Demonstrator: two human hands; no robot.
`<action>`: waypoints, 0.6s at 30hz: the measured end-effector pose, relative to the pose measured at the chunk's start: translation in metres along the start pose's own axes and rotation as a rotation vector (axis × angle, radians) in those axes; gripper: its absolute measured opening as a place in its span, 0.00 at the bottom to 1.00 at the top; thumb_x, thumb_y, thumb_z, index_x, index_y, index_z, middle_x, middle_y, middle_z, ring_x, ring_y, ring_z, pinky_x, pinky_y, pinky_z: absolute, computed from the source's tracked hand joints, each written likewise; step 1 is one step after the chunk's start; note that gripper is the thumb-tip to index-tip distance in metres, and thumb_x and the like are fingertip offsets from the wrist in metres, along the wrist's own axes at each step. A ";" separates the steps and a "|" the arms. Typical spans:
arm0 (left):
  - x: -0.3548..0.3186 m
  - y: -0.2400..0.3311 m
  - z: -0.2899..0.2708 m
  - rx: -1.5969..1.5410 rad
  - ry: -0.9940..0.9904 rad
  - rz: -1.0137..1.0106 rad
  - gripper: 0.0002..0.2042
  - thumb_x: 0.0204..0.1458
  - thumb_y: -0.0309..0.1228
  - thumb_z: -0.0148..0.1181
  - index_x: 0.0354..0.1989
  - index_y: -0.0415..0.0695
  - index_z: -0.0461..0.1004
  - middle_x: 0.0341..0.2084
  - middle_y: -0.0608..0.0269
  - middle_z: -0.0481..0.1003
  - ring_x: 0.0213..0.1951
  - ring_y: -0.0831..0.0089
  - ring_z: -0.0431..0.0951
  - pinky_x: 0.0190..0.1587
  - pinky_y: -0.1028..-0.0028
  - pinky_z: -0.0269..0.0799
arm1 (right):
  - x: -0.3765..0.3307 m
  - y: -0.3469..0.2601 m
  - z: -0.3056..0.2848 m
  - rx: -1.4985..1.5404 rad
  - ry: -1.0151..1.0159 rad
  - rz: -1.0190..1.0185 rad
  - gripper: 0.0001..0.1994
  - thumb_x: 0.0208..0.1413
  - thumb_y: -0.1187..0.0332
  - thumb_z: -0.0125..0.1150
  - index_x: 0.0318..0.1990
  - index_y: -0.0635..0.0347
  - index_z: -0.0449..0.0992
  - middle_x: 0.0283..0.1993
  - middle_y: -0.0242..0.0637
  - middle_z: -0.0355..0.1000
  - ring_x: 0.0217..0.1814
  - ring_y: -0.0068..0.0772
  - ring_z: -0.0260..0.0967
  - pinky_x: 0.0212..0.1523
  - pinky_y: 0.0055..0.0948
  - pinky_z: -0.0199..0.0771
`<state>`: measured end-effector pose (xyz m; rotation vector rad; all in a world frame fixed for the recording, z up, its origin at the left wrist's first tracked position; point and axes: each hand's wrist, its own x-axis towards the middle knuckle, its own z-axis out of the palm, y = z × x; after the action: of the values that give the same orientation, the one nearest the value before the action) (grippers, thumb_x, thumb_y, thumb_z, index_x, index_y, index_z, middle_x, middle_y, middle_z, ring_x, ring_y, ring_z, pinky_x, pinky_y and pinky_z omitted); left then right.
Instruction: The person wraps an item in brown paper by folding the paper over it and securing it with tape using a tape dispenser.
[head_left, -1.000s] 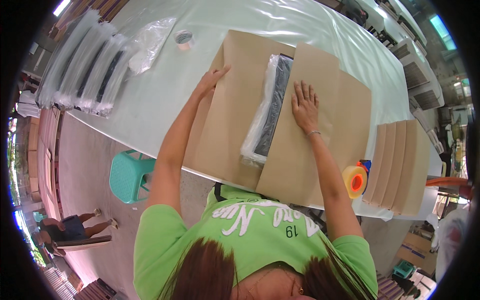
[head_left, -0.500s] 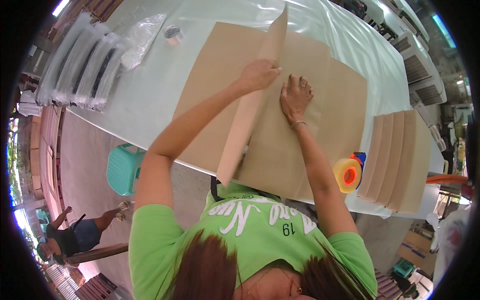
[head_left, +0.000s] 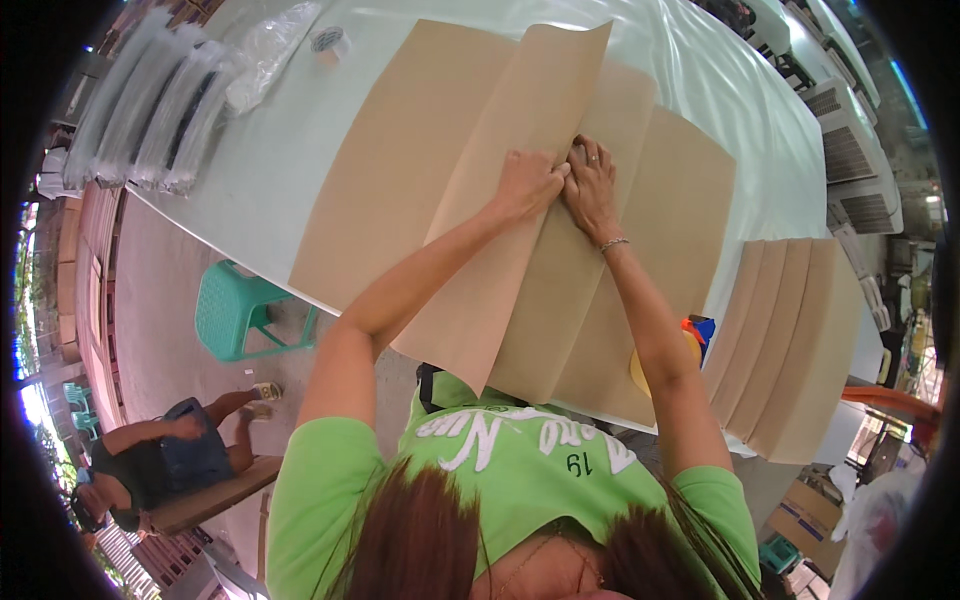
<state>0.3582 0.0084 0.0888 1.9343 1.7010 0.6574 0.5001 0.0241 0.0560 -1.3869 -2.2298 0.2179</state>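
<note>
Brown cardboard sheet (head_left: 685, 190) spread on the covered table (head_left: 235, 195), directly in front of the torso, both hands on it. Key relation: the free edge of the folded flap (head_left: 490, 270). Its long axis runs from near the torso to the far side, far end leaning right, and it passes between the 2 hands about mid-length. Left hand (head_left: 530, 188) is the nearer — on top of the flap, fingers curled in tight with the edge apparently pinched at the fingertips. Right hand (head_left: 592, 188) is just right of that edge, fingers bent and fairly close together, tips by the left hand's; can't tell if they grip the edge or only press the layer below. Flap body lies left of the edge, lower layer right. Tape dispenser (head_left: 704, 328) sits partly behind the right forearm, folded cardboard stack (head_left: 790, 340) beyond it. Tape roll (head_left: 328, 42) and plastic-wrapped pieces (head_left: 150, 110) are far left — well apart from the fingers.
</note>
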 end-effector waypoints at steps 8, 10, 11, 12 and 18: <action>0.002 -0.007 0.017 -0.012 -0.021 0.017 0.13 0.48 0.35 0.51 0.29 0.38 0.77 0.25 0.44 0.76 0.34 0.47 0.76 0.46 0.55 0.64 | 0.005 0.002 -0.003 0.162 0.046 0.123 0.19 0.52 0.71 0.48 0.53 0.63 0.67 0.58 0.44 0.63 0.62 0.49 0.55 0.62 0.43 0.54; 0.004 -0.011 0.018 0.066 -0.041 0.031 0.13 0.45 0.34 0.50 0.28 0.39 0.78 0.25 0.45 0.76 0.33 0.49 0.77 0.44 0.54 0.65 | 0.004 -0.005 -0.006 0.111 0.053 0.133 0.19 0.51 0.73 0.49 0.53 0.64 0.67 0.57 0.45 0.63 0.62 0.50 0.56 0.62 0.43 0.55; 0.006 -0.013 0.018 0.105 -0.051 0.038 0.12 0.44 0.34 0.50 0.27 0.40 0.78 0.24 0.45 0.76 0.33 0.49 0.77 0.43 0.54 0.66 | 0.004 -0.008 -0.008 0.085 0.057 0.137 0.19 0.51 0.73 0.50 0.52 0.65 0.67 0.57 0.46 0.63 0.61 0.50 0.56 0.61 0.43 0.55; 0.010 -0.013 0.019 0.138 -0.069 0.030 0.13 0.45 0.35 0.51 0.27 0.40 0.78 0.24 0.45 0.77 0.33 0.50 0.77 0.43 0.54 0.66 | 0.005 -0.003 -0.007 0.110 0.056 0.107 0.19 0.51 0.73 0.50 0.52 0.65 0.67 0.57 0.46 0.63 0.61 0.51 0.57 0.61 0.43 0.55; 0.016 -0.005 0.006 0.130 -0.121 0.045 0.18 0.51 0.45 0.52 0.25 0.42 0.80 0.23 0.48 0.77 0.31 0.51 0.78 0.40 0.55 0.68 | -0.001 0.029 -0.014 0.208 -0.067 -0.066 0.22 0.55 0.69 0.49 0.58 0.64 0.65 0.64 0.45 0.58 0.67 0.50 0.51 0.66 0.44 0.50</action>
<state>0.3600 0.0244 0.0815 2.0626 1.6665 0.4457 0.5300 0.0351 0.0564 -1.2105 -2.2308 0.4658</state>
